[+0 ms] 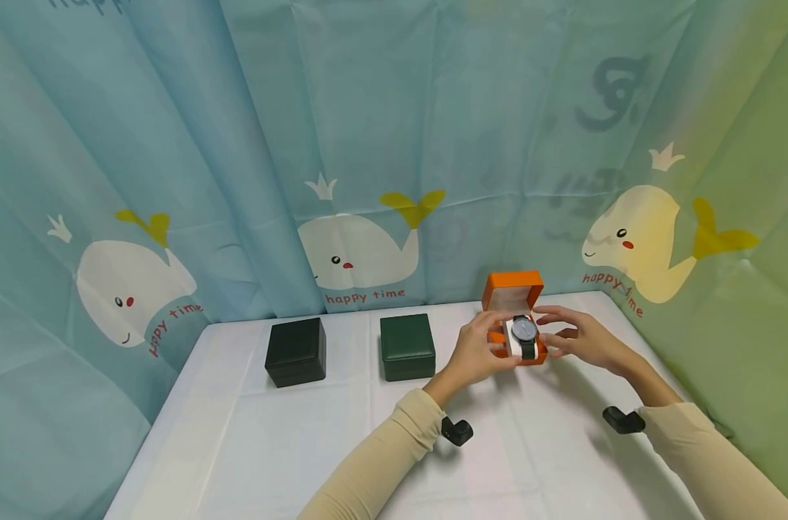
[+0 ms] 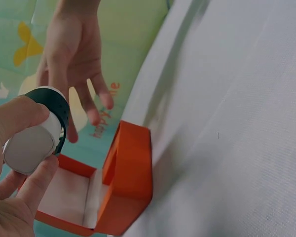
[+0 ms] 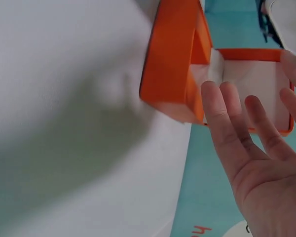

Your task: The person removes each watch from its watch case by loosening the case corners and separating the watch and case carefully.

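Note:
A wristwatch (image 1: 525,329) with a grey dial and dark strap is wrapped round a white cushion (image 2: 29,150). My left hand (image 1: 474,350) grips the cushion by its sides, thumb and fingers around it, and holds it above the orange watch box (image 2: 133,173). That box stands with its lid (image 1: 512,280) raised, showing a pale lining. To the right of the watch is my right hand (image 1: 585,338), its fingers spread and loosely bent, holding nothing. In the right wrist view the right hand's fingers (image 3: 219,116) overlap the box opening.
A green box (image 1: 408,347) and a black box (image 1: 296,352), both closed, stand to the left on the white-covered table (image 1: 289,448). Behind the table hangs a blue-green curtain (image 1: 367,144) printed with whales. Small black devices are strapped at both wrists.

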{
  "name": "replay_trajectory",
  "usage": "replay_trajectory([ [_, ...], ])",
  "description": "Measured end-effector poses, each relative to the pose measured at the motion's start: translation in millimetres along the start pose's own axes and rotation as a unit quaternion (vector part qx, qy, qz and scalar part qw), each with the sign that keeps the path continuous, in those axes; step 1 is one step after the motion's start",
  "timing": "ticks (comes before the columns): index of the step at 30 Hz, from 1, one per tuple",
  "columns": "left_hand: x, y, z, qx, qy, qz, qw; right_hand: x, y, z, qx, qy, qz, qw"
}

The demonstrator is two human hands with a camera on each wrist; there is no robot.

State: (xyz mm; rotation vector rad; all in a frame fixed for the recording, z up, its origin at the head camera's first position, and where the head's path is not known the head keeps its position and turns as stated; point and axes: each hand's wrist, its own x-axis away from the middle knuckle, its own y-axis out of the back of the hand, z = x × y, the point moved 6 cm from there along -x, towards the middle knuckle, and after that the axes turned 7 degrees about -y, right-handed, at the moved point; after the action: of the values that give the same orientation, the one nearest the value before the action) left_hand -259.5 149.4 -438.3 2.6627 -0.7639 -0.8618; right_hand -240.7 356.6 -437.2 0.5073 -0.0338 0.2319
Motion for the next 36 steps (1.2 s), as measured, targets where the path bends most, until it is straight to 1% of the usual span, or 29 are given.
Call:
replay_trajectory([
  [6, -0.2, -0.2, -2.8, 0.004, -0.005, 0.002, 1.0000, 5.0, -3.4, 5.2, -0.043, 0.012, -0.005, 0.999],
  [14, -0.6, 1.1, -5.7, -0.011, -0.016, 0.002, 0.9998, 9.6, -13.1, 11.4, -0.123, 0.025, 0.021, 0.992],
  [19, 0.2, 1.0, -6.8, -0.016, -0.014, 0.005, 0.9998, 11.1, -18.8, 14.3, -0.142, 0.026, 0.026, 0.989],
  [24, 1.4, 0.4, -9.1, -0.028, -0.016, 0.012, 0.9994, 11.3, -24.3, 15.5, -0.150, 0.031, 0.031, 0.988],
  [30, 2.9, 0.7, -11.2, -0.042, -0.029, 0.016, 0.9986, 10.3, -30.5, 13.4, -0.176, 0.038, 0.048, 0.982],
  [36, 3.9, -0.1, -11.6, -0.037, -0.042, 0.016, 0.9983, 9.1, -35.6, 13.3, -0.193, 0.038, 0.055, 0.979],
])
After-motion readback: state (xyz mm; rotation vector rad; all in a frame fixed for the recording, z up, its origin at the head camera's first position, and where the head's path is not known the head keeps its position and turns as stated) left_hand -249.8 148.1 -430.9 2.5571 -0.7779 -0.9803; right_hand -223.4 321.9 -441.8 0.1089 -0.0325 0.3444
